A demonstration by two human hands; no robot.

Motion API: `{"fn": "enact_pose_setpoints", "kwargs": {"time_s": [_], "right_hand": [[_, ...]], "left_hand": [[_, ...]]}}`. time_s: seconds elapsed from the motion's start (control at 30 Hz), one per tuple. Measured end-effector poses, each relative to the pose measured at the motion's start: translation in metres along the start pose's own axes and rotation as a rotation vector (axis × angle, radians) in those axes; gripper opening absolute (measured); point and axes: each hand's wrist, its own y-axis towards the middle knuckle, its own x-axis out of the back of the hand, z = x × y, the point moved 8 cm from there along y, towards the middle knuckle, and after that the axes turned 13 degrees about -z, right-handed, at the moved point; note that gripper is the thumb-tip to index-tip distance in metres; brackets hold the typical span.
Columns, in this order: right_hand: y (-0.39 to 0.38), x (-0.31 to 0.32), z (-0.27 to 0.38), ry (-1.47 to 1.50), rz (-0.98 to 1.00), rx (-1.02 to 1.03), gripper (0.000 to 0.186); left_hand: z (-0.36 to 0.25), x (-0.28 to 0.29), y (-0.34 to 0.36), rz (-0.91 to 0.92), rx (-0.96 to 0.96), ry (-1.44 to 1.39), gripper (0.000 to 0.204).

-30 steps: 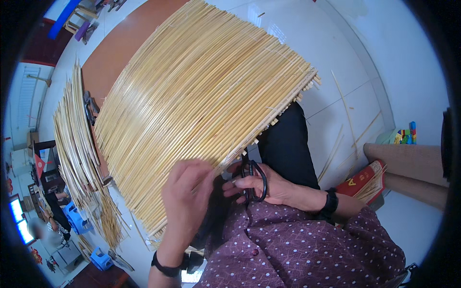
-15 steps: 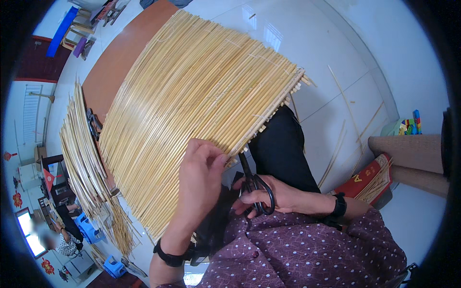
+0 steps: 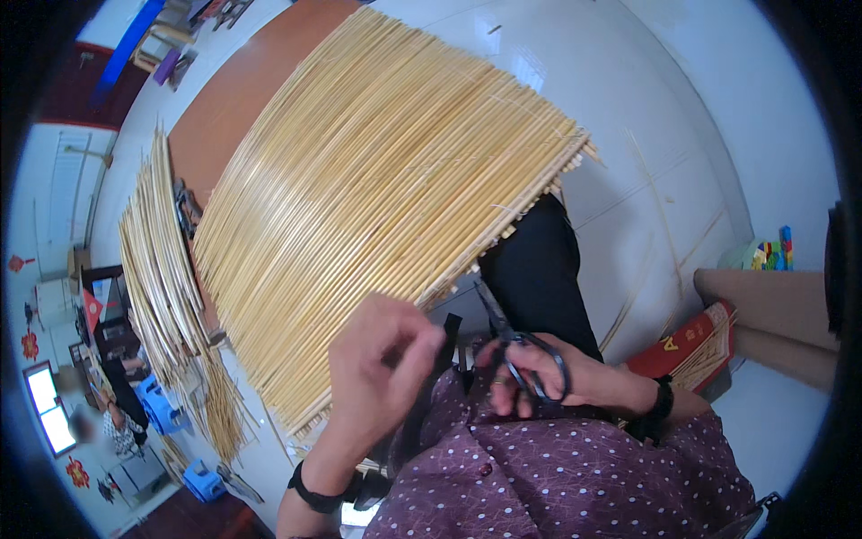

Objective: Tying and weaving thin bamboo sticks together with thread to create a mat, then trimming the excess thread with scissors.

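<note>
A large mat of straight pale-yellow reeds lies across my lap, with loose white threads along its right edge and my black trouser leg beneath. My left hand, blurred, is closed in a pinch just at the mat's lower right edge; whether anything is between the fingers is hidden. My right hand grips black-handled scissors, their blades pointing up beside the mat's edge.
A long bundle of loose reeds lies left of a brown board. Blue plastic stools and another person are at far left. At right are a red bag of reeds, rolled beige material and loose sticks.
My right hand has moved right with the scissors, whose blades are now clear of the mat's edge. My left hand rose to the edge, then moved back down a little.
</note>
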Motion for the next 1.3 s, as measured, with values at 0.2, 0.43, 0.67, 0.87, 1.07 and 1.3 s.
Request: {"fn": "enact_pose_setpoints", "kwargs": {"time_s": [0.2,0.43,0.67,0.87,1.07,1.3], "right_hand": [[-0.027,0.009,0.029,-0.37,0.013,0.139,0.055],[-0.034,-0.038,0.101,-1.407,-0.209,0.847,0.056],[-0.031,-0.075,0.121,-1.788,-0.205,1.106,0.055],[-0.021,-0.088,0.124,-1.806,-0.197,1.234,0.049],[-0.016,-0.089,0.13,-1.902,-0.215,1.183,0.049],[-0.016,-0.095,0.137,-1.961,-0.271,1.216,0.05]], "left_hand": [[0.069,-0.051,-0.114,0.658,0.821,-0.673,0.031],[0.093,-0.064,-0.096,-0.018,0.877,-1.384,0.069],[0.104,-0.057,-0.081,-0.337,0.915,-1.409,0.056],[0.11,-0.051,-0.087,-0.334,0.893,-1.383,0.048],[0.102,-0.049,-0.086,-0.238,0.932,-1.337,0.052],[0.101,-0.047,-0.089,-0.22,0.95,-1.343,0.054]]}}
